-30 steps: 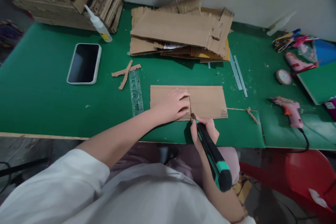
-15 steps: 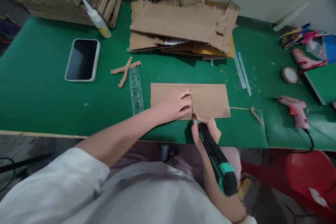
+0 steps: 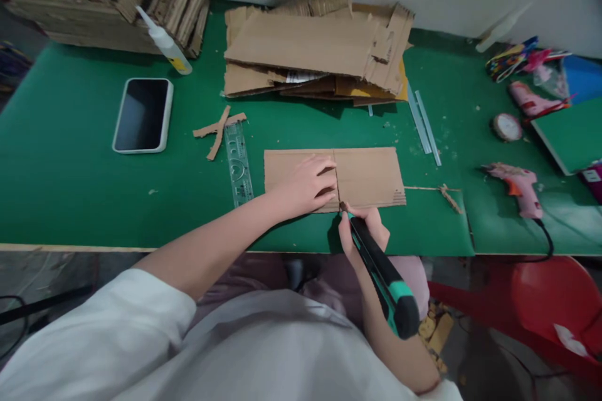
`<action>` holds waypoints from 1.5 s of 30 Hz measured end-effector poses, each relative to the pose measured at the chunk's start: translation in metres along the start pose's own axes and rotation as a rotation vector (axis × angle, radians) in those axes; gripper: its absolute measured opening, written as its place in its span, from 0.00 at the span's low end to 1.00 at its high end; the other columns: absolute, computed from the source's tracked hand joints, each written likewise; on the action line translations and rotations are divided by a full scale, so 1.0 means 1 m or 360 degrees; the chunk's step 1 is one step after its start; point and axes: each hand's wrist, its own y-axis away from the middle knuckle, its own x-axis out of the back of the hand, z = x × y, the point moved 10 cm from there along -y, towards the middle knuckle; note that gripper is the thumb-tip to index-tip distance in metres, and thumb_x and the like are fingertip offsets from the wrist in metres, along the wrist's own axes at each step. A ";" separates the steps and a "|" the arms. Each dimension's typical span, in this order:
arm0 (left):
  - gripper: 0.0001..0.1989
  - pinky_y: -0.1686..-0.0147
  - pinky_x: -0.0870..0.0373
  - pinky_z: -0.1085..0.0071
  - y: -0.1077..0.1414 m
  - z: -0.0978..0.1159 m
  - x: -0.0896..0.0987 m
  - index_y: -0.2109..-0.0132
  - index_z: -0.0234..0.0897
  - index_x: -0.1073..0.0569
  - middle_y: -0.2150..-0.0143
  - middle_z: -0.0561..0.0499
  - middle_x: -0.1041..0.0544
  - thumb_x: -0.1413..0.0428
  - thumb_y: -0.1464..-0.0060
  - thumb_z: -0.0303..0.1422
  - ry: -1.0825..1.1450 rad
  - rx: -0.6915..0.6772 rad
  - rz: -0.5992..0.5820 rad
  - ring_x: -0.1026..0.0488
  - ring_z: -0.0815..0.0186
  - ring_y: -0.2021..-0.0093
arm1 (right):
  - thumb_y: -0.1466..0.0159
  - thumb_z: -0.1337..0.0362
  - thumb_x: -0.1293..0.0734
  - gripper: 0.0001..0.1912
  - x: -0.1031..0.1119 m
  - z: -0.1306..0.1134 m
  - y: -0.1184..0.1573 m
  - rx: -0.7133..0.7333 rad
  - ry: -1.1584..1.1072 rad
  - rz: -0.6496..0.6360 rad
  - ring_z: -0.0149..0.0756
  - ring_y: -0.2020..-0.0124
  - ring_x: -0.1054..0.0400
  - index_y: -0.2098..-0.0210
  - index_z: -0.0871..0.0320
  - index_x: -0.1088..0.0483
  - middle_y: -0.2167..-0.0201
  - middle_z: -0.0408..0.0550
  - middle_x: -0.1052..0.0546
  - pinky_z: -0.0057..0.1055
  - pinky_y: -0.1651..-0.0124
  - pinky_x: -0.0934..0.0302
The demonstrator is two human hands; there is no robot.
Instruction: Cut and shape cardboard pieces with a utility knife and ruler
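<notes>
Brown cardboard (image 3: 369, 177) partly beneath the hands (image 3: 313, 185)

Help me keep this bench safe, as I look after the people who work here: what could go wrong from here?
The left hand lies flat beside the dark line in the cardboard sheet, so a sideways slip of the cutter in the right hand might nick its fingers. The clear ruler is off to the left, so a cut could wander. The sheet rests on the green tabletop, which the blade might score.
</notes>
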 end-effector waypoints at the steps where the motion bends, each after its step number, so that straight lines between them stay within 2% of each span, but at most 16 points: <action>1: 0.09 0.45 0.40 0.54 0.000 0.000 0.000 0.64 0.34 0.27 0.48 0.40 0.32 0.49 0.43 0.34 0.0002 0.0003 -0.0005 0.36 0.54 0.44 | 0.44 0.68 0.33 0.08 0.001 0.002 0.000 -0.0038 -0.0002 0.0011 0.30 0.76 0.28 0.65 0.55 0.34 0.69 0.45 0.22 0.25 0.73 0.34; 4: 0.09 0.44 0.42 0.53 0.000 -0.001 -0.001 0.63 0.34 0.27 0.47 0.39 0.32 0.49 0.43 0.33 0.0018 0.0024 -0.0042 0.37 0.54 0.44 | 0.44 0.67 0.33 0.07 0.005 0.007 0.003 -0.0125 0.0000 0.0068 0.31 0.75 0.28 0.65 0.54 0.34 0.69 0.45 0.22 0.26 0.73 0.34; 8: 0.08 0.43 0.43 0.51 0.000 -0.001 -0.002 0.63 0.34 0.27 0.47 0.39 0.33 0.49 0.43 0.33 0.0032 0.0046 -0.0084 0.38 0.53 0.43 | 0.44 0.67 0.33 0.08 0.005 0.006 0.007 -0.0098 -0.0025 0.0068 0.31 0.75 0.28 0.65 0.55 0.33 0.69 0.46 0.22 0.26 0.73 0.34; 15: 0.10 0.43 0.42 0.52 -0.001 0.001 -0.001 0.63 0.33 0.27 0.47 0.38 0.32 0.49 0.42 0.34 0.0009 0.0027 -0.0064 0.37 0.53 0.43 | 0.44 0.68 0.34 0.08 -0.002 -0.002 0.002 0.0005 -0.0037 -0.0072 0.31 0.75 0.28 0.64 0.55 0.34 0.69 0.46 0.22 0.25 0.74 0.35; 20: 0.10 0.45 0.40 0.53 -0.001 0.000 -0.001 0.62 0.34 0.26 0.47 0.38 0.32 0.49 0.43 0.35 -0.0008 0.0033 -0.0062 0.36 0.53 0.44 | 0.44 0.65 0.35 0.06 0.003 0.010 0.005 -0.0138 -0.0083 -0.0060 0.28 0.79 0.32 0.66 0.54 0.34 0.71 0.44 0.23 0.25 0.74 0.37; 24: 0.10 0.45 0.39 0.55 -0.001 -0.002 -0.002 0.62 0.34 0.26 0.47 0.39 0.32 0.49 0.43 0.35 0.0009 0.0049 -0.0074 0.36 0.55 0.44 | 0.45 0.61 0.34 0.06 0.001 0.015 0.010 -0.0229 -0.0102 -0.0060 0.28 0.81 0.35 0.69 0.55 0.32 0.77 0.42 0.25 0.25 0.75 0.39; 28: 0.11 0.43 0.41 0.56 -0.001 -0.008 -0.006 0.60 0.35 0.26 0.44 0.40 0.34 0.48 0.44 0.37 0.0007 0.0198 -0.0206 0.38 0.55 0.41 | 0.46 0.57 0.34 0.09 0.008 0.022 0.007 -0.0383 -0.0130 -0.0080 0.29 0.81 0.35 0.69 0.55 0.31 0.79 0.41 0.27 0.26 0.75 0.40; 29: 0.14 0.41 0.43 0.56 -0.001 -0.010 -0.007 0.57 0.36 0.26 0.41 0.39 0.36 0.47 0.45 0.40 -0.0015 0.0250 -0.0266 0.41 0.54 0.39 | 0.45 0.56 0.35 0.09 0.013 0.029 0.004 -0.0475 -0.0159 -0.0085 0.30 0.81 0.35 0.69 0.55 0.32 0.79 0.41 0.27 0.27 0.75 0.40; 31: 0.28 0.39 0.50 0.51 0.001 -0.013 -0.009 0.47 0.38 0.31 0.36 0.38 0.44 0.43 0.51 0.49 -0.0089 0.0336 -0.0429 0.50 0.48 0.35 | 0.43 0.55 0.36 0.09 0.027 0.049 -0.004 -0.0689 -0.0234 -0.0111 0.32 0.77 0.33 0.71 0.55 0.33 0.79 0.41 0.28 0.28 0.72 0.39; 33: 0.44 0.38 0.59 0.45 0.004 -0.016 -0.010 0.38 0.42 0.40 0.32 0.38 0.54 0.42 0.59 0.57 -0.0182 0.0390 -0.0607 0.60 0.43 0.33 | 0.44 0.55 0.37 0.11 0.043 0.067 -0.020 -0.0782 -0.0262 -0.0208 0.35 0.72 0.31 0.76 0.55 0.36 0.78 0.43 0.28 0.30 0.66 0.37; 34: 0.48 0.38 0.62 0.43 0.005 -0.018 -0.008 0.36 0.44 0.45 0.31 0.38 0.58 0.42 0.61 0.59 -0.0231 0.0415 -0.0672 0.63 0.41 0.32 | 0.45 0.55 0.37 0.11 0.053 0.078 -0.027 -0.0860 -0.0238 -0.0248 0.36 0.72 0.31 0.77 0.55 0.36 0.79 0.44 0.28 0.31 0.66 0.37; 36: 0.50 0.39 0.64 0.42 0.007 -0.026 0.001 0.35 0.45 0.48 0.30 0.39 0.61 0.45 0.61 0.62 -0.0323 0.0483 -0.0721 0.66 0.42 0.32 | 0.46 0.58 0.37 0.09 0.062 0.103 -0.037 -0.1028 -0.0097 -0.0536 0.37 0.74 0.30 0.77 0.56 0.35 0.80 0.45 0.27 0.31 0.68 0.38; 38: 0.44 0.39 0.62 0.43 0.009 -0.038 0.020 0.35 0.43 0.45 0.31 0.39 0.57 0.50 0.55 0.61 -0.0408 0.0597 -0.0633 0.64 0.43 0.32 | 0.45 0.59 0.39 0.09 0.075 0.124 -0.043 -0.1143 0.0185 -0.0750 0.37 0.78 0.31 0.73 0.58 0.33 0.82 0.46 0.27 0.32 0.71 0.38; 40: 0.36 0.39 0.56 0.46 0.016 -0.050 0.046 0.38 0.39 0.40 0.33 0.39 0.49 0.54 0.47 0.57 -0.0455 0.0744 -0.0411 0.56 0.45 0.33 | 0.44 0.56 0.41 0.14 0.086 0.139 -0.048 -0.1157 0.0587 -0.0923 0.40 0.79 0.30 0.65 0.59 0.30 0.79 0.49 0.26 0.34 0.71 0.39; 43: 0.28 0.43 0.42 0.53 0.038 -0.060 0.081 0.43 0.34 0.34 0.42 0.37 0.33 0.55 0.42 0.48 -0.0352 0.0933 0.0003 0.39 0.48 0.40 | 0.42 0.52 0.42 0.21 0.092 0.148 -0.053 -0.1041 0.1215 -0.1116 0.50 0.67 0.27 0.59 0.60 0.29 0.67 0.60 0.23 0.41 0.66 0.38; 45: 0.24 0.47 0.38 0.55 0.056 -0.060 0.087 0.46 0.35 0.32 0.48 0.39 0.28 0.53 0.42 0.46 -0.0200 0.1000 0.0129 0.34 0.50 0.46 | 0.42 0.51 0.42 0.23 0.090 0.150 -0.053 -0.0992 0.1467 -0.1206 0.56 0.59 0.29 0.59 0.62 0.27 0.61 0.64 0.24 0.45 0.62 0.38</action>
